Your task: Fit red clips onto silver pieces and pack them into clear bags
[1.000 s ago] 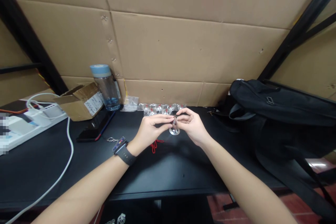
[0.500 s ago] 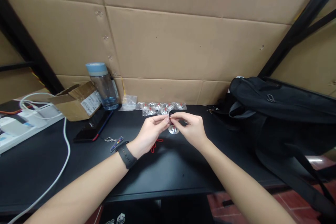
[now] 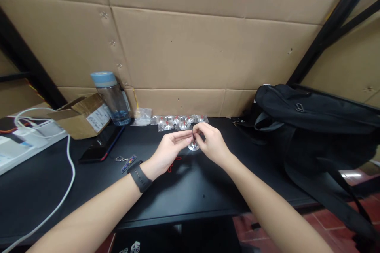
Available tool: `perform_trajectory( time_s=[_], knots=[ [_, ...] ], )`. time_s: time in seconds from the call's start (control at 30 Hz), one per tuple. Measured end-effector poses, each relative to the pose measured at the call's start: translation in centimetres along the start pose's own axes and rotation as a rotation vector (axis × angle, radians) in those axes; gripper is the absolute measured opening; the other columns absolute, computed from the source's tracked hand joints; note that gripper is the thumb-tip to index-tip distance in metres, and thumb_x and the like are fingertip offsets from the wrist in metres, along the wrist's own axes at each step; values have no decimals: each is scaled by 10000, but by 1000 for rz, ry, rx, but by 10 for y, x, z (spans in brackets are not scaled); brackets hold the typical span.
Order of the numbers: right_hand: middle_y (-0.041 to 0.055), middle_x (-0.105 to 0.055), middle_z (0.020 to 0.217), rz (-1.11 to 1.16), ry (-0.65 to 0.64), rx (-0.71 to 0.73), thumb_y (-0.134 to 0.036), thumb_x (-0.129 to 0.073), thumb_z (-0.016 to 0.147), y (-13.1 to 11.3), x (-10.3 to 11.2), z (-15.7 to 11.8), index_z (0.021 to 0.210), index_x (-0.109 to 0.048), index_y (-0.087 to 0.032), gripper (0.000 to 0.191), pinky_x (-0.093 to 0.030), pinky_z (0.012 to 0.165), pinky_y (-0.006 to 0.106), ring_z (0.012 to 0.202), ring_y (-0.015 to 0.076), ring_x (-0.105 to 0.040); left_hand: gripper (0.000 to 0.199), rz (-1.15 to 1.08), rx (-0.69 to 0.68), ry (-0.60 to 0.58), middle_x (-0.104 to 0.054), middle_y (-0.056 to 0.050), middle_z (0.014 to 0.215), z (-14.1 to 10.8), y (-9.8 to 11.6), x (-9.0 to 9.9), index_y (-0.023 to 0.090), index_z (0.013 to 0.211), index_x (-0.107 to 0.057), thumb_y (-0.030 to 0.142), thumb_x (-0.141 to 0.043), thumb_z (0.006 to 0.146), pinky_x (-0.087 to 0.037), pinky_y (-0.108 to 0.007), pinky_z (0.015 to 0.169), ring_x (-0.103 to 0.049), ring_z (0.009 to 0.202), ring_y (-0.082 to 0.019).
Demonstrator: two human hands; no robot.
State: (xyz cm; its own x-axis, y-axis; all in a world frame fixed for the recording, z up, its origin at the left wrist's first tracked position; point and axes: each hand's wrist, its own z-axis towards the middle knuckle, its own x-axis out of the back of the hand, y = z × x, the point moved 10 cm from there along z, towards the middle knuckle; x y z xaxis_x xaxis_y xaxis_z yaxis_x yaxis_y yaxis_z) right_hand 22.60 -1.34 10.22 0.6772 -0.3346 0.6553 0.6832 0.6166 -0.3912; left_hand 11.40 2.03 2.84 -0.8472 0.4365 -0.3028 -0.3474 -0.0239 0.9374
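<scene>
Above the black table, the fingertips of my left hand (image 3: 171,149) and my right hand (image 3: 213,142) meet around a thin, dark, round piece with a shiny rim (image 3: 192,130), seen nearly edge-on. Both hands are closed in a pinch on it, and the fingers cover much of it. Just below the fingertips is a silver disc with a red centre (image 3: 193,146), partly hidden by my right hand. A looped red cord (image 3: 170,168) lies on the table beneath my left hand.
Several silver discs in clear bags (image 3: 175,120) lie behind my hands. At left are a keychain (image 3: 128,163), a phone (image 3: 99,146), an open carton (image 3: 86,116), a water bottle (image 3: 109,99) and a white power strip (image 3: 38,142). A black backpack (image 3: 320,126) sits right.
The round piece has turned from showing part of its dark face to nearly edge-on. My right fingers have shifted up around it. The whole view has slid slightly left.
</scene>
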Motion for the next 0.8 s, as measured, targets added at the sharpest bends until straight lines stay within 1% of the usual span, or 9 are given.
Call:
perform_trajectory(
  time_s=[0.1, 0.17, 0.27, 0.33, 0.43, 0.5, 0.57, 0.7, 0.8],
  knots=[
    [28, -624, 899, -23, -26, -8, -86, -495, 908, 3, -6, -2, 898, -575, -227, 162, -478, 736, 258, 782, 163, -597, 462, 39, -10, 44, -728, -128, 1225, 1, -4, 5, 161, 1161, -747, 272, -863, 729, -472, -441, 1102, -679, 1148, -263],
    [35, -618, 904, -9, -21, 3, -82, -477, 912, 2, -7, -2, 894, -571, -224, 171, -478, 734, 261, 787, 165, -594, 509, 59, -11, 75, -742, -125, 1194, 0, -5, 8, 158, 1154, -743, 251, -895, 676, -483, -454, 1095, -692, 1126, -267],
    [39, -625, 883, 59, -4, 37, -85, -488, 903, -3, -6, -1, 864, -575, -216, 162, -491, 732, 264, 781, 165, -604, 553, 95, -29, 113, -755, -123, 1158, 0, 1, 10, 146, 1133, -745, 226, -923, 616, -484, -462, 1099, -700, 1109, -273],
    [31, -642, 852, 110, 37, 25, -100, -538, 879, -3, -2, 1, 838, -585, -214, 130, -505, 717, 265, 747, 159, -613, 527, 104, -40, 100, -751, -125, 1169, 0, 5, 9, 143, 1130, -749, 240, -911, 637, -486, -465, 1098, -700, 1110, -275],
    [19, -688, 840, 212, 100, -48, -143, -631, 841, 5, 4, 1, 828, -615, -216, 76, -545, 717, 271, 723, 158, -652, 487, 87, -36, 46, -731, -132, 1217, 0, 7, 4, 145, 1149, -748, 271, -877, 696, -487, -463, 1093, -689, 1134, -278],
    [19, -714, 848, 308, 107, -102, -191, -673, 837, 12, 2, 0, 838, -638, -216, 43, -578, 746, 284, 745, 169, -692, 478, 70, -29, 41, -724, -138, 1230, 0, 6, 5, 142, 1153, -749, 274, -869, 709, -487, -460, 1089, -687, 1138, -281],
    [21, -728, 844, 382, 114, -150, -236, -697, 841, 20, 0, -1, 821, -652, -214, 54, -600, 780, 302, 767, 183, -719, 465, 58, -27, 38, -727, -141, 1222, 0, 5, 6, 142, 1150, -753, 274, -864, 718, -485, -456, 1086, -689, 1131, -279],
    [32, -739, 851, 438, 147, -194, -258, -711, 840, 27, 0, -3, 794, -668, -210, 79, -609, 834, 332, 803, 200, -732, 456, 40, -20, 4, -730, -135, 1217, 0, 3, 3, 158, 1157, -755, 276, -859, 730, -478, -445, 1086, -690, 1125, -269],
    [29, -736, 841, 435, 147, -196, -247, -722, 828, 27, -2, -4, 805, -669, -209, 69, -605, 816, 327, 796, 199, -726, 454, 33, -16, 3, -730, -135, 1218, -1, 3, 2, 160, 1151, -758, 280, -863, 725, -488, -435, 1071, -691, 1118, -266]
  ],
)
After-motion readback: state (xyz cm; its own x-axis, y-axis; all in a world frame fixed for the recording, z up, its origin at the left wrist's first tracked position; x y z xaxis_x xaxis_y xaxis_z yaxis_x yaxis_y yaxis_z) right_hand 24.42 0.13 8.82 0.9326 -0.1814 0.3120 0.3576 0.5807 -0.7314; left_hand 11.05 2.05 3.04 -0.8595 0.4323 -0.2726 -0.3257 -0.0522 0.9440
